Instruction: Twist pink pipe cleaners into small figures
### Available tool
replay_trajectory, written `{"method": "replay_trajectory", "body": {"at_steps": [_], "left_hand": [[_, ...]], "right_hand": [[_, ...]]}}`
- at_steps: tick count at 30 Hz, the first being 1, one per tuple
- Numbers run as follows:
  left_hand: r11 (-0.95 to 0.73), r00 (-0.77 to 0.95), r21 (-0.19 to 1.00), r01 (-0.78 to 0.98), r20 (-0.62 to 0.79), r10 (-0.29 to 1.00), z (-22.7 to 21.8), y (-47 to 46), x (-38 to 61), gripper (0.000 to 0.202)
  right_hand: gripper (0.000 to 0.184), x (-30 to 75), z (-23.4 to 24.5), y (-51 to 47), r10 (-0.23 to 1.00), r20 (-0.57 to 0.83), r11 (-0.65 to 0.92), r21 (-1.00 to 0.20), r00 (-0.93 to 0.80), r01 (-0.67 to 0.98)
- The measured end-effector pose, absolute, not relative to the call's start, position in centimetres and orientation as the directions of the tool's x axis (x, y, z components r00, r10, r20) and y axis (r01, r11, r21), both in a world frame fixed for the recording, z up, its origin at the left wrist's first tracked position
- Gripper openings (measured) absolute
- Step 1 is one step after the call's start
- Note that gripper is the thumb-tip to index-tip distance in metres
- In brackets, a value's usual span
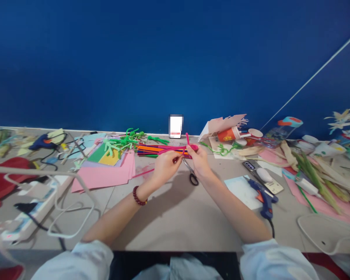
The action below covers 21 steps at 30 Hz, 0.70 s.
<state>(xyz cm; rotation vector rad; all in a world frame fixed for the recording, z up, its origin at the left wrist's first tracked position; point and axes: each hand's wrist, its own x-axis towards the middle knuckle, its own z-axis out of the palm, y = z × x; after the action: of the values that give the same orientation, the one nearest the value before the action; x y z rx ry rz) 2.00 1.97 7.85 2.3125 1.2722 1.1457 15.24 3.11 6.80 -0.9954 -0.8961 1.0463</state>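
Observation:
Pinched between my two hands above the table is a bright pink pipe cleaner (pixel 187 139), bent, with one end sticking up. My left hand (pixel 167 166), a beaded bracelet at its wrist, closes on it from the left. From the right my right hand (pixel 200 162) grips it between thumb and fingers. Behind the hands lies a bundle of pipe cleaners (pixel 151 149) in orange, purple and other colours. Scissors (pixel 193 179) rest on the table below, their blades partly hidden by my hands. A loose pink pipe cleaner (pixel 143 173) lies left of my left hand.
Pink paper sheets (pixel 105 178) and green pipe-cleaner shapes (pixel 128 140) lie to the left, near a power strip (pixel 37 210) with cables. A phone (pixel 175 126) stands against the blue wall. On the right are a glue gun (pixel 264 196), a paper cup (pixel 229 134) and dried husks (pixel 317 177).

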Motion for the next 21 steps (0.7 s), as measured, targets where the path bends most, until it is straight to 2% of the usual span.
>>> {"method": "replay_trajectory", "body": {"at_steps": [3,7,10,13,17,21], "left_hand": [[-0.507,0.196,0.672,0.539,0.486,0.852,6.8,2.5,2.2,0.019],[-0.483,0.119,0.769,0.42,0.481,0.869,5.9,4.3,1.5,0.021],[-0.627,0.255,0.733,0.265,0.573,0.779,6.5,6.2,-0.1,0.02],[-0.67,0.419,0.712,0.211,0.553,0.72,8.0,7.2,-1.8,0.02],[-0.642,0.476,0.706,0.3,0.472,0.742,10.4,6.3,-2.8,0.021],[-0.537,0.45,0.762,0.363,0.361,0.817,11.5,4.2,-2.0,0.026]], "right_hand": [[0.036,15.4,7.4,2.9,0.98,0.056,0.123,-0.928,0.192,-0.352],[0.036,15.9,8.1,2.6,0.998,0.011,0.03,-0.948,0.064,-0.317],[0.04,16.2,8.6,2.3,0.999,-0.01,-0.019,-0.975,-0.039,-0.22],[0.036,16.4,8.8,2.0,0.995,-0.012,-0.017,-0.999,-0.1,-0.046],[0.03,16.5,8.4,2.3,0.996,0.072,0.08,-0.984,-0.058,0.157],[0.022,16.5,7.8,2.8,0.969,0.235,0.213,-0.946,0.069,0.243]]}}
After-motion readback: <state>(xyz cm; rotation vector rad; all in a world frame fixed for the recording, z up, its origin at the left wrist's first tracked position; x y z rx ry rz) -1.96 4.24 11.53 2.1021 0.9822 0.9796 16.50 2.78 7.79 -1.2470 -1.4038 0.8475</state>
